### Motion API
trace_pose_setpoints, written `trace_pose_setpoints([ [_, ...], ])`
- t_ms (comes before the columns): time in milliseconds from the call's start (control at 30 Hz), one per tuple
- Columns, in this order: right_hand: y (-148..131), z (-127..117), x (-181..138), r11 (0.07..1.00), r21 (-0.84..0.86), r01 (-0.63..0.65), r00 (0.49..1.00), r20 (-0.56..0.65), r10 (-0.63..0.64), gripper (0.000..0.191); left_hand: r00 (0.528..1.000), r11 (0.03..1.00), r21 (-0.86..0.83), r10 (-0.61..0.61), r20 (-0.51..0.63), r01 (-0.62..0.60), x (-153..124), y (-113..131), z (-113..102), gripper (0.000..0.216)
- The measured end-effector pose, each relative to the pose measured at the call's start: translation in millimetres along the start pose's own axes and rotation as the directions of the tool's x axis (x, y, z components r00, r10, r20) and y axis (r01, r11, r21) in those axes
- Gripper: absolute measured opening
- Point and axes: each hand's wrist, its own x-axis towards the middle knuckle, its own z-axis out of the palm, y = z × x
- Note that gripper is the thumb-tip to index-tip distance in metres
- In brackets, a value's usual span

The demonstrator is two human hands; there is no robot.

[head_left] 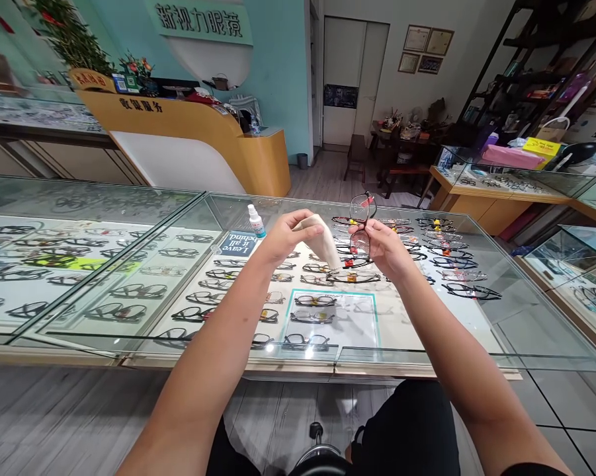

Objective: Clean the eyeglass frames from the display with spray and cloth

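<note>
1. The black-rimmed eyeglasses (361,213) are in the right hand's fingertips, raised above the display and turned on end, one lens over the other. They should be light and fairly stiff in the rim, with slim temples that could bend; the clear lenses probably smudge or scratch easily. The bridge or rim looks the safest place to hold.
2. The right hand (384,244) is nearly closed, thumb and fingers pinched around the middle of the eyeglasses; the exact contact is partly hidden.
3. Just across from it, the left hand (294,237) is partly curled, with a cream cloth (323,243) between thumb and fingers. The cloth hangs toward the eyeglasses, apparently without touching them. It looks soft, limp and very light, easily gripped by a bunched fold.
4. Beyond and to the left of the left hand, a small white spray bottle (256,222) stands upright, near a blue "Leave it all behind" sign (241,244).
5. Beneath both hands, rows of display eyeglasses (315,301) lie in the glass display case (401,367); a teal-bordered panel (377,317) lies on the near side of the hands.
6. Well beyond the left hand stands a curved wooden reception counter (265,162).
</note>
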Motion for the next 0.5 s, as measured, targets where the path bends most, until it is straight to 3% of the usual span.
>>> trace_pose_setpoints([
  [267, 0, 0, 0, 1.0, 0.0, -0.009, 1.0, -0.012, 0.009, 0.044, 0.995, 0.997, 0.077, -0.008, -0.097, 0.015, 3, 0, 8, 0.059],
  [400, 2, 2, 0, 1.0, -0.007, -0.016, 1.0, 0.001, 0.016, 0.046, 0.99, 1.0, 0.022, 0.015, -0.144, -0.012, 4, -4, 16, 0.054],
  [500, 5, 5, -1, 1.0, -0.012, -0.012, 1.0, 0.009, 0.012, 0.046, 0.984, 0.998, -0.06, -0.023, -0.179, 0.013, 4, -6, 23, 0.063],
])
